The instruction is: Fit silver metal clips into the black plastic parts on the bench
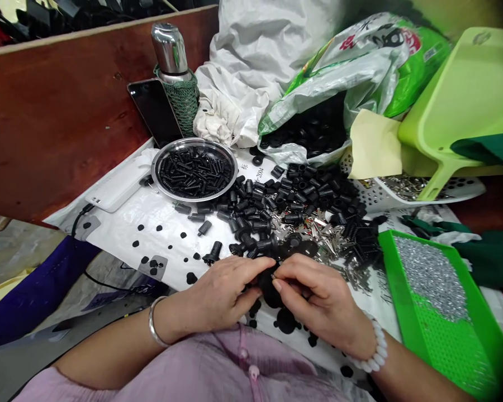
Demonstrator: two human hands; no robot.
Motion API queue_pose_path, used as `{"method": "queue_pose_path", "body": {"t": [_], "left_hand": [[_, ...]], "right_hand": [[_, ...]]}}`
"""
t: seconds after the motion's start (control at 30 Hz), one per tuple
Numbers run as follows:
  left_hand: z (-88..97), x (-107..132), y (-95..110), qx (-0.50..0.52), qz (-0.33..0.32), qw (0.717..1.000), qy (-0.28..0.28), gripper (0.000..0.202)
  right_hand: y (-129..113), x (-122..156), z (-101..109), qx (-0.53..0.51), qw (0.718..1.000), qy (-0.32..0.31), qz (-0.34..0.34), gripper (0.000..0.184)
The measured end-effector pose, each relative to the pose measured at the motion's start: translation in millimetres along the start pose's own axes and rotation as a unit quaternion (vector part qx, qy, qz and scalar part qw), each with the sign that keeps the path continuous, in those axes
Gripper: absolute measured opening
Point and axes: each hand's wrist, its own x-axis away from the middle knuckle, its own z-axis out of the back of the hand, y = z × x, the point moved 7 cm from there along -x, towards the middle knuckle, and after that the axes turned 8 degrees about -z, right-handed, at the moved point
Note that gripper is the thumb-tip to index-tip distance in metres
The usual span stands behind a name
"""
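Observation:
My left hand and my right hand meet at the table's near edge, both with fingers pinched around a small black plastic part held between them. Just beyond my fingertips lies a heap of black cylindrical parts mixed with small silver metal pieces. A round steel dish full of black springs sits further back to the left. Black round discs are scattered over the white sheet to the left of my hands. My left wrist bears a silver bangle, my right a white bead bracelet.
A green tray with tiny silver pieces stands at right. Behind are a green-and-white bag of black rings, a white perforated basket, a light green scoop, a steel flask, a phone, a white power bank and a brown board.

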Motion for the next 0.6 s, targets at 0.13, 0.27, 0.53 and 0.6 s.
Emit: {"method": "queue_pose_path", "body": {"t": [0.13,0.27,0.53,0.6], "left_hand": [[7.1,-0.8,-3.5,0.026,0.008,0.997,0.073,0.041],[8.8,-2.0,-7.3,0.046,0.019,0.992,0.112,0.034],[7.8,1.5,-12.5,0.015,0.046,0.991,0.123,0.033],[7.1,1.1,-10.3,-0.013,0.022,0.993,0.112,0.025]], "right_hand": [[-3.2,1.3,5.3,0.004,0.999,0.037,0.012,0.008],[-7.3,2.1,4.5,0.035,0.998,0.057,0.011,0.037],[-16.2,5.9,-4.8,0.077,0.994,0.068,0.039,0.040],[-18.0,6.7,-4.3,0.082,0.992,0.080,0.047,0.040]]}}
